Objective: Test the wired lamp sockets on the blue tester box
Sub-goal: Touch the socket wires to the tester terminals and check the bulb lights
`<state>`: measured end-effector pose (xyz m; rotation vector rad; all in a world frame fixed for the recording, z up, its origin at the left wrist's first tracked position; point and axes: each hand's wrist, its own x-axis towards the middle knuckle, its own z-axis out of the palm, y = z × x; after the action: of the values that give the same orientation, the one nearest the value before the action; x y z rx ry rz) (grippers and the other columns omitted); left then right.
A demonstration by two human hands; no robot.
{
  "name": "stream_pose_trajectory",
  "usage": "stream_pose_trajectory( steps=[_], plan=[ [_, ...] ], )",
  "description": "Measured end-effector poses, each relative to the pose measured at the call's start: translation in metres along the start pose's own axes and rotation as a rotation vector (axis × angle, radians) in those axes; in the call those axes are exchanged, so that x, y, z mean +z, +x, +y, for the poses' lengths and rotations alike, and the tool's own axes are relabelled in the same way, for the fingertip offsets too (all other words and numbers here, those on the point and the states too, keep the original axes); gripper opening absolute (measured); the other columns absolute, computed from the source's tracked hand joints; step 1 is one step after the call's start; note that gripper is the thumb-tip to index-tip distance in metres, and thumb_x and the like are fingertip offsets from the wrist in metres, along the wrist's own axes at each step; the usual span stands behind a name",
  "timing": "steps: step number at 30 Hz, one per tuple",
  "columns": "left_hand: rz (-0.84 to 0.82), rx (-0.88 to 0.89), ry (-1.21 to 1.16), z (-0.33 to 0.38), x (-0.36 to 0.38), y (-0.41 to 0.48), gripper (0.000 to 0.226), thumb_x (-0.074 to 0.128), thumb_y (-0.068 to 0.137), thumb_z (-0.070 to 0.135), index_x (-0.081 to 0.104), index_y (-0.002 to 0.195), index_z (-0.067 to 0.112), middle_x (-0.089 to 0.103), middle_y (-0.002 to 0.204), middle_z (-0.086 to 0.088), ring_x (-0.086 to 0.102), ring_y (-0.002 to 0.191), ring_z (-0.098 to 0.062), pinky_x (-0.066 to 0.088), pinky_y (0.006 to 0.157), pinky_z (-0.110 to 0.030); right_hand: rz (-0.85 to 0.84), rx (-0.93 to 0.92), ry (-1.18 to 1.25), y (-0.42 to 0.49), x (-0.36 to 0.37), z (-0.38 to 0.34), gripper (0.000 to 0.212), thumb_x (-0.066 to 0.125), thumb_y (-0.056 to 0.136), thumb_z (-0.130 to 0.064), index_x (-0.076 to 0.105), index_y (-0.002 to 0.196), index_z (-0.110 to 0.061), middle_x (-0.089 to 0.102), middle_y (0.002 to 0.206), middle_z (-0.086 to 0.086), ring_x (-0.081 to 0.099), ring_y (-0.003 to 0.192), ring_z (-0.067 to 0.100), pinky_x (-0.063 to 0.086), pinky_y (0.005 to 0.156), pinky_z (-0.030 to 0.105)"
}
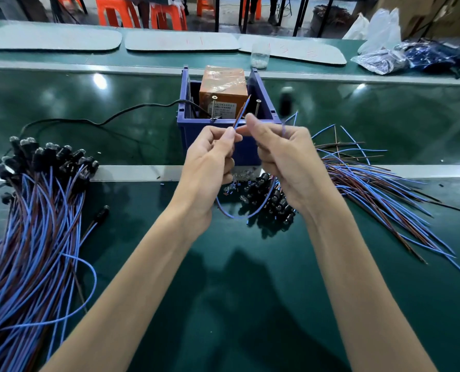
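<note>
The blue tester box (188, 130) stands mid-table with an orange taped block (222, 87) inside and two upright screws (258, 108) at its front rim. My left hand (210, 162) pinches the blue and brown wire ends (241, 112) of one lamp socket, tips raised just before the screws. My right hand (282, 159) is closed on the same wires, whose blue loop (239, 216) hangs below both hands. The blurred black socket (286, 102) sticks up to the right of the box.
A big bundle of wired sockets (35, 210) lies at left, another pile (371, 183) at right, loose black sockets (272, 200) under my hands. A black power cable (102, 120) runs left from the box. Plastic bags (400, 55) and a small jar (259, 56) sit behind.
</note>
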<state>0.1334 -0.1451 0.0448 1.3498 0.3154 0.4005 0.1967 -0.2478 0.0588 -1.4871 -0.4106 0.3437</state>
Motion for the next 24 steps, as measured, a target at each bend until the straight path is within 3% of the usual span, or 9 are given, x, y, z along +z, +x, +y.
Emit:
stream_pose_trajectory(
  steps=[5, 10, 14, 18, 21, 24],
  plan=[
    [0.051, 0.011, -0.09, 0.0, 0.003, 0.0, 0.024, 0.051, 0.098, 0.015, 0.053, 0.075, 0.019, 0.041, 0.059, 0.012, 0.035, 0.052, -0.002, 0.031, 0.048, -0.012, -0.037, -0.039, 0.095, -0.003, 0.009, 0.003, 0.009, 0.065, 0.088, -0.008, 0.07, 0.081, -0.013, 0.057, 0.053, -0.014, 0.046, 0.048, -0.002, 0.035, 0.049, 0.01],
    [0.069, -0.036, -0.125, -0.001, 0.004, 0.0, 0.018, 0.056, 0.096, 0.02, 0.055, 0.078, 0.015, 0.042, 0.063, 0.005, 0.039, 0.054, -0.002, 0.038, 0.051, -0.013, 0.012, 0.033, 0.234, -0.001, 0.01, 0.006, 0.012, 0.066, 0.086, -0.004, 0.07, 0.078, -0.011, 0.052, 0.063, -0.001, 0.047, 0.049, -0.002, 0.034, 0.042, 0.009],
    [0.116, -0.017, -0.126, -0.002, 0.007, 0.0, 0.022, 0.055, 0.096, 0.019, 0.052, 0.075, 0.016, 0.046, 0.063, 0.004, 0.042, 0.056, -0.003, 0.04, 0.054, -0.013, 0.004, 0.069, 0.296, -0.001, 0.013, 0.004, 0.014, 0.064, 0.087, -0.002, 0.067, 0.076, -0.01, 0.062, 0.058, -0.006, 0.057, 0.051, -0.001, 0.037, 0.04, 0.01],
    [0.207, 0.004, -0.163, -0.005, 0.008, 0.001, 0.023, 0.054, 0.097, 0.018, 0.052, 0.074, 0.018, 0.055, 0.061, 0.011, 0.047, 0.058, -0.002, 0.041, 0.061, -0.016, 0.025, 0.047, 0.264, -0.001, 0.015, 0.003, 0.018, 0.062, 0.089, -0.004, 0.064, 0.074, -0.013, 0.068, 0.067, -0.006, 0.066, 0.063, 0.004, 0.037, 0.041, 0.008],
    [0.305, 0.025, -0.14, -0.003, -0.001, 0.006, 0.02, 0.052, 0.099, 0.021, 0.052, 0.078, 0.017, 0.053, 0.054, 0.014, 0.049, 0.048, -0.001, 0.041, 0.053, -0.014, 0.079, 0.071, 0.253, 0.003, 0.011, 0.0, 0.017, 0.051, 0.098, -0.009, 0.053, 0.082, -0.015, 0.071, 0.081, -0.004, 0.072, 0.068, 0.009, 0.03, 0.036, 0.008],
    [0.356, 0.034, -0.117, 0.0, -0.013, 0.011, 0.017, 0.051, 0.099, 0.02, 0.05, 0.083, 0.016, 0.051, 0.05, 0.012, 0.043, 0.039, -0.004, 0.038, 0.042, -0.014, 0.149, 0.062, 0.311, 0.009, 0.002, -0.001, 0.018, 0.04, 0.103, -0.011, 0.045, 0.085, -0.015, 0.073, 0.07, 0.001, 0.071, 0.059, 0.012, 0.019, 0.033, 0.012]
  ],
)
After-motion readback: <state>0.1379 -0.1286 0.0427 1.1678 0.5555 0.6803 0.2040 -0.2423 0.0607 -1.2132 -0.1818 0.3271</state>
